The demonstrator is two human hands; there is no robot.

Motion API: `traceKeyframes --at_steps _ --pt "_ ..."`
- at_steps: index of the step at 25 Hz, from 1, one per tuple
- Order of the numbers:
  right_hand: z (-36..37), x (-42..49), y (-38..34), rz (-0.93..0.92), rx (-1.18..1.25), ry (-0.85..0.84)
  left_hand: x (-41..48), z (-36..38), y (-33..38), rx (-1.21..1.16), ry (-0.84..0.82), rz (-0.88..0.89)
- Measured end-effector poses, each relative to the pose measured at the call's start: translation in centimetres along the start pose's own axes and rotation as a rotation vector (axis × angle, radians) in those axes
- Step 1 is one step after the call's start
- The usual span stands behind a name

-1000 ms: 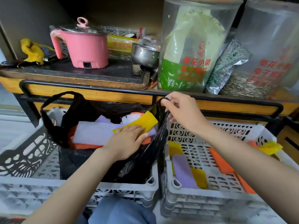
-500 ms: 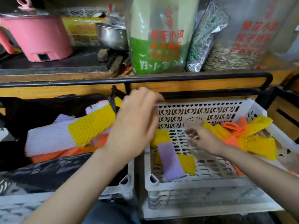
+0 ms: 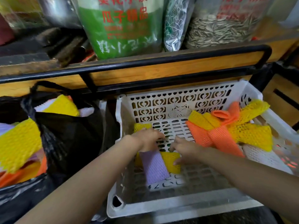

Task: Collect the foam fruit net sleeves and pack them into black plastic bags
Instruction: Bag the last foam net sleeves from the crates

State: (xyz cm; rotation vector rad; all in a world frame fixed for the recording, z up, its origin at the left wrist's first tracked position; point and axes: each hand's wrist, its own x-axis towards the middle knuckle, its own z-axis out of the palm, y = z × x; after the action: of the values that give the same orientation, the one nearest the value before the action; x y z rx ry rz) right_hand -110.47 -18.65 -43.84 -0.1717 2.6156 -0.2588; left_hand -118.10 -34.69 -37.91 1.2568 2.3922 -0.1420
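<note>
Both grips lie open: left hand (image 3: 146,140) on the purple sleeve (image 3: 155,167), right hand (image 3: 186,150) on the yellow sleeve (image 3: 169,160). Stack them, pinch together, then transfer to the black bag (image 3: 72,136) at 9 o'clock.

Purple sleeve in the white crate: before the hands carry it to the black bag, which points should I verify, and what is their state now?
1. Left hand on the purple sleeve: ok, it covers the far end.
2. Firm grip on it: cannot tell, blurred.
3. Right hand touches the yellow sleeve: ok.
4. Black bag mouth open: ok.
5. White crate emptied: not ok, an orange and yellow pile lies at its right side.
</note>
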Motion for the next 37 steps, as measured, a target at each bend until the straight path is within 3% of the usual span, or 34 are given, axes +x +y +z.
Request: traceKeyframes --at_steps 2,5,8,10,12,16,21,23,26,30,34,37 --pt "0.7 0.5 0.3 0.020 0.099 -0.006 0.3 0.8 -0.2 0.049 -0.096 -0.015" --pt "0.9 0.8 0.7 0.039 0.203 -0.026 -0.2 1.3 -0.4 0.114 -0.099 -0.061" --pt "-1.3 0.0 1.6 0.066 0.163 0.109 -1.2 0.5 -0.3 -0.008 0.088 -0.179" --pt "-3.7 -1.4 2.6 0.147 0.205 0.323 -2.0 -0.6 0.1 -0.300 0.358 -0.305" --pt "-6.1 -3.3 3.0 0.199 0.415 0.537 -2.8 -1.3 0.2 -0.695 0.575 -0.425" --pt "-8.6 -6.4 0.1 0.063 0.893 0.706 -3.7 -1.2 1.4 -1.332 0.687 -0.423" --pt "-6.9 -5.5 -4.5 -0.087 0.884 0.646 -3.5 -0.9 1.9 -1.650 0.717 -0.254" --pt "-6.5 -4.9 -5.3 -0.165 0.796 0.616 -3.7 -0.8 1.4 -1.680 0.705 -0.203" --pt "-6.3 -4.4 -5.4 -0.253 0.736 0.522 -3.9 -0.8 1.4 -1.594 0.836 -0.233" --pt "-5.6 -0.7 -1.6 -0.011 0.542 0.611 -4.0 -0.7 0.7 -1.628 0.908 -0.317" --pt "-3.3 3.8 0.8 0.188 0.372 0.266 -4.2 -0.6 0.4 -1.512 0.921 -0.312" --pt "-2.7 5.7 -0.1 0.185 0.151 0.201 -4.3 -0.5 0.3 -1.509 0.911 -0.355"
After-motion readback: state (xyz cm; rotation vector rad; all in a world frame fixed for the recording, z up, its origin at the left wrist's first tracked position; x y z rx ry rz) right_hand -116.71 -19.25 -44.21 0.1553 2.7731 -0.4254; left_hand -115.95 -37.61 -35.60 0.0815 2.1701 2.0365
